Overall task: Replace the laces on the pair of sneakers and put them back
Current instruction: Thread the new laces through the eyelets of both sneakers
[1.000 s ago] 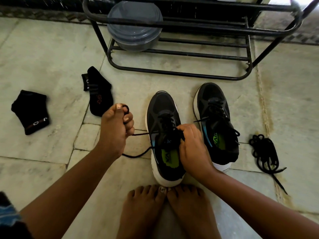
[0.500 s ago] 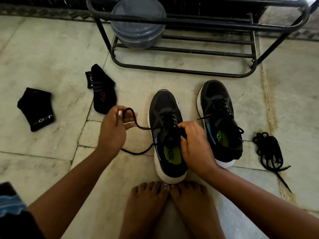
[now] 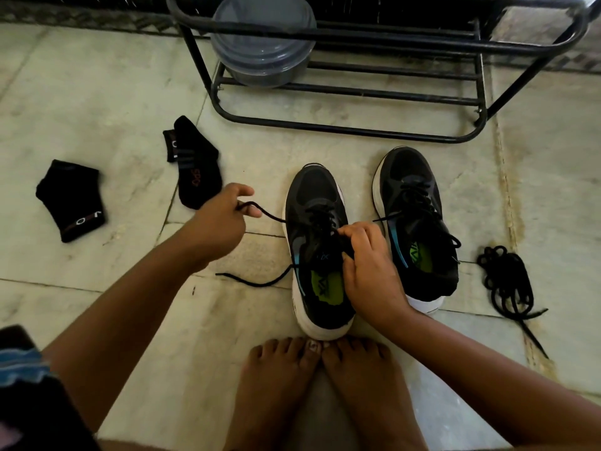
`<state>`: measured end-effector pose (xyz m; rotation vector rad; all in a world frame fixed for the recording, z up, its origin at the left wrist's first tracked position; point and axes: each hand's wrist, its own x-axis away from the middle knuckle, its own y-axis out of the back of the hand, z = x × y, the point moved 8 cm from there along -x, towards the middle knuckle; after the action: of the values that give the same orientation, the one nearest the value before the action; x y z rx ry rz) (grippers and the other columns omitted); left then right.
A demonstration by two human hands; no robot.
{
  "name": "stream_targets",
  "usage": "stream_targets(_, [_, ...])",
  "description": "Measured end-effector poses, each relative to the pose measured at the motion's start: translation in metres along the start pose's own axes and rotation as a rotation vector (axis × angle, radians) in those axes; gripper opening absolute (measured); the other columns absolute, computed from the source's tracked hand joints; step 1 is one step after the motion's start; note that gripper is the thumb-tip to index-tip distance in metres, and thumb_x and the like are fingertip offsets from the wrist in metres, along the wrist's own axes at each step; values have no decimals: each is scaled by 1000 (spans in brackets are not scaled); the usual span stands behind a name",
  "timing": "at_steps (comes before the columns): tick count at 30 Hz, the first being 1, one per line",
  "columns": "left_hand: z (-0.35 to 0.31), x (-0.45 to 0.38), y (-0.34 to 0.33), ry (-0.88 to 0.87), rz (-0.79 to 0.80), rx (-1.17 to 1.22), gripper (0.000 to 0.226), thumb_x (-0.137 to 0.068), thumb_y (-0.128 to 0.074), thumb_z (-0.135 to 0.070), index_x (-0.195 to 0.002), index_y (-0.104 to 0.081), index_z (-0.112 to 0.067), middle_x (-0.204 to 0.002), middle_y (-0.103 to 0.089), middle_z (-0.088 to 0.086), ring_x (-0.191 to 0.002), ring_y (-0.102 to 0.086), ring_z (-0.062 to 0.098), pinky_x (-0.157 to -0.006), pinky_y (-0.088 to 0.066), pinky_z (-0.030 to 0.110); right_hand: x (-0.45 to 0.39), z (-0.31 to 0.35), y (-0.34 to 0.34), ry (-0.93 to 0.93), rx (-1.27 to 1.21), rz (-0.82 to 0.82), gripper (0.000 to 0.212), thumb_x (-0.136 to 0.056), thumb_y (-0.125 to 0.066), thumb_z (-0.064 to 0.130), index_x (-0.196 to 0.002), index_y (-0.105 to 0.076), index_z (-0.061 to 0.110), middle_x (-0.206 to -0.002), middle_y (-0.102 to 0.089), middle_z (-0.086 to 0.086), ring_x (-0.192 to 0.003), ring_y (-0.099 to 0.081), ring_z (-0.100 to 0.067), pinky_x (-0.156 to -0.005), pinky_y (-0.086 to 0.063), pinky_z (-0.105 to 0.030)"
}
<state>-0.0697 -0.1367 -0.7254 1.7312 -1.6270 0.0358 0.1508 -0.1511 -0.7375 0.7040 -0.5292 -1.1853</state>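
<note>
Two black sneakers with white soles stand side by side on the stone floor. On the left sneaker [image 3: 317,203] a black lace [image 3: 273,217] runs out to the left, where my left hand [image 3: 221,219] pinches its end. Another stretch of that lace lies loose on the floor [image 3: 257,281]. My right hand [image 3: 367,262] grips the laces at the tongue of the left sneaker. The right sneaker [image 3: 409,177] is laced and stands untouched.
A bundle of loose black laces [image 3: 507,281] lies right of the shoes. Two black socks [image 3: 73,198] [image 3: 195,161] lie on the left. A black metal shoe rack [image 3: 357,128] stands behind, holding a grey lidded container [image 3: 263,43]. My bare feet [image 3: 325,385] touch the left sneaker's heel.
My left hand has moved down and right, toward the left sneaker, so the lace runs shorter between hand and shoe. My right hand stays at the tongue.
</note>
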Motion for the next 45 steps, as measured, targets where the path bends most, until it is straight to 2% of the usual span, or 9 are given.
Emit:
stream_targets(7, [-4, 10, 18, -9, -101, 71, 29, -95, -36, 9, -88, -56, -11, -93, -60, 7, -76, -55, 15, -62, -47, 20, 1, -1, 2, -2, 9, 2, 36, -88, -51, 0, -124, -49, 7, -126, -41, -7, -112, -46, -22, -87, -47, -29])
stream_targets(13, [-35, 27, 47, -329, -385, -256, 28, -96, -50, -8, -102, -68, -29, -97, -54, -2, -82, -52, 11, -68, -35, 11, 1, 1, 2, -2, 17, 4, 37, -87, -51, -1, -122, -48, 10, -128, -38, -6, -112, -46, -21, -85, -50, -30])
stream_targets(18, [-48, 37, 12, -350, -99, -18, 23, -80, -70, -12, -101, -69, -22, -71, -68, -8, -62, -65, 3, -62, -51, 11, 1, 1, 1, -11, 22, 4, 36, -88, -51, 0, -123, -48, 10, -129, -38, -5, -112, -44, -19, -86, -45, -25])
stream_targets(23, [-33, 32, -27, -222, 30, 49, 11, -76, -76, -11, -77, -67, -6, -56, -67, 1, -47, -60, 8, -47, -49, 19, 0, 1, 0, -14, 31, 10, 37, -88, -51, 0, -123, -49, 10, -128, -38, -5, -113, -44, -18, -86, -41, -23])
stream_targets(29, [-27, 29, -49, -229, 194, -117, 5, -80, -73, -15, -78, -74, -19, -73, -70, -6, -58, -60, -4, -53, -45, 10, 0, -1, -1, -12, 19, 19, 37, -88, -52, 1, -123, -49, 10, -128, -39, -6, -112, -43, -18, -87, -40, -23])
stream_targets(33, [-25, 27, -43, -238, 198, -155, 19, -88, -63, -10, -89, -74, -26, -83, -68, -19, -66, -62, -5, -62, -47, 7, 1, 1, 0, 2, 30, 16, 37, -86, -54, 1, -123, -49, 9, -128, -39, -8, -110, -45, -20, -85, -46, -27])
stream_targets(36, [-22, 25, -38, -227, 165, -106, 19, -88, -63, -6, -91, -73, -22, -84, -71, -11, -70, -64, 0, -67, -51, 11, -1, 8, 2, 59, 90, 34, 39, -88, -55, 11, -127, -47, 10, -132, -36, -9, -104, -49, -18, -79, -52, -29])
stream_targets(42, [-29, 30, -29, -285, 58, 5, 8, -86, -66, -11, -87, -69, -18, -78, -71, 0, -56, -55, -3, -48, -40, 7, -24, 29, 6, 212, 310, 61, 45, -85, -60, 18, -129, -51, 14, -133, -40, -15, -102, -52, -30, -81, -53, -41])
stream_targets(45, [-43, 29, -3, -283, -17, 285, 8, -83, -65, -13, -86, -67, -21, -83, -73, -1, -60, -54, 6, -47, -35, 11, -34, 39, 2, 306, 376, 62, 31, -82, -63, 14, -113, -64, 11, -116, -54, -14, -98, -53, -33, -73, -53, -46])
